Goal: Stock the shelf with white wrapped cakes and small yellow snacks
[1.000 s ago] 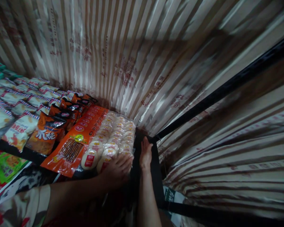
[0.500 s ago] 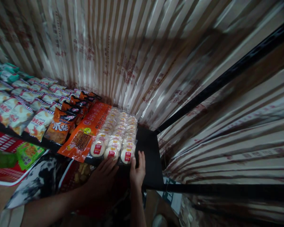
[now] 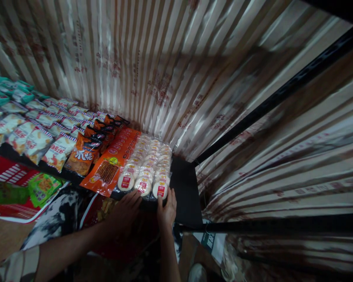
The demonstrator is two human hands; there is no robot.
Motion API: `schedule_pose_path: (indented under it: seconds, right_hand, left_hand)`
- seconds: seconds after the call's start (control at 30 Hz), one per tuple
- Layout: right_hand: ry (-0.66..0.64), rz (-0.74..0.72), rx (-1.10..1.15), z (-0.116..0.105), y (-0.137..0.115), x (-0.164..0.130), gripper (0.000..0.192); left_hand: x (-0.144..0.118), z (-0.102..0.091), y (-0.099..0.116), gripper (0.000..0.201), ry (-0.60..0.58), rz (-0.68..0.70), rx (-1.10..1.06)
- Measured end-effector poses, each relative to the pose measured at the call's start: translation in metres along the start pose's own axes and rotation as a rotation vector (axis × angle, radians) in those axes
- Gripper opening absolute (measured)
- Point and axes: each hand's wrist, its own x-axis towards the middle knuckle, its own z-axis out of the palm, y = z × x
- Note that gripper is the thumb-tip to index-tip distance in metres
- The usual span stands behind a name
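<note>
A clear pack of round white cakes [image 3: 148, 166] with red labels lies at the right end of a black shelf [image 3: 184, 188]. My left hand [image 3: 126, 209] rests at the shelf's front edge, fingertips just under the pack's near end. My right hand [image 3: 166, 209] is at the pack's near right corner, fingers spread and touching it. Neither hand grips anything that I can see. An orange packet of stick snacks [image 3: 110, 166] lies directly left of the cakes.
Further left on the shelf lie dark orange snack bags [image 3: 85, 152] and rows of white crisp bags [image 3: 35, 133]. Green and red packets [image 3: 41, 186] sit lower left. Striped brown-and-cream sheeting [image 3: 170, 66] covers the back and right side. A black frame bar [image 3: 267, 227] crosses low right.
My right hand has drawn back from the shelf's right side to the pack's near corner. My left hand slid back off the cakes to the front edge. The view has backed away.
</note>
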Motion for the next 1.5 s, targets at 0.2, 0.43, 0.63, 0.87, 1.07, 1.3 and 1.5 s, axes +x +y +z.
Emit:
schedule_pose_path:
  seconds: [0.2, 0.43, 0.63, 0.87, 1.07, 1.3, 1.5]
  right_hand:
    - [0.009, -0.014, -0.035, 0.005, -0.005, -0.002, 0.066]
    - [0.0, -0.019, 0.022, 0.0, -0.009, -0.001, 0.07]
    - [0.01, 0.12, 0.14, 0.001, -0.012, 0.012, 0.077]
    - [-0.028, 0.097, 0.101, 0.014, -0.018, 0.006, 0.087]
    - [0.002, 0.201, 0.254, -0.003, -0.02, 0.025, 0.088]
    - [-0.11, 0.357, 0.819, 0.001, 0.003, 0.104, 0.086]
    - [-0.258, 0.34, 0.837, 0.02, 0.011, 0.148, 0.084]
  left_hand:
    - [0.003, 0.005, -0.004, 0.033, 0.02, 0.023, -0.017]
    - [0.002, -0.001, -0.001, 0.038, 0.086, -0.003, -0.041]
    - [0.006, -0.007, -0.003, 0.047, 0.046, -0.014, -0.011]
    - [0.009, -0.005, -0.008, 0.049, 0.008, -0.017, 0.02]
    - [0.022, -0.008, 0.0, 0.05, 0.029, 0.02, 0.005]
    - [0.082, 0.005, 0.033, 0.045, 0.122, 0.143, -0.066]
    - [0.115, 0.024, 0.036, 0.045, 0.168, 0.119, -0.081]
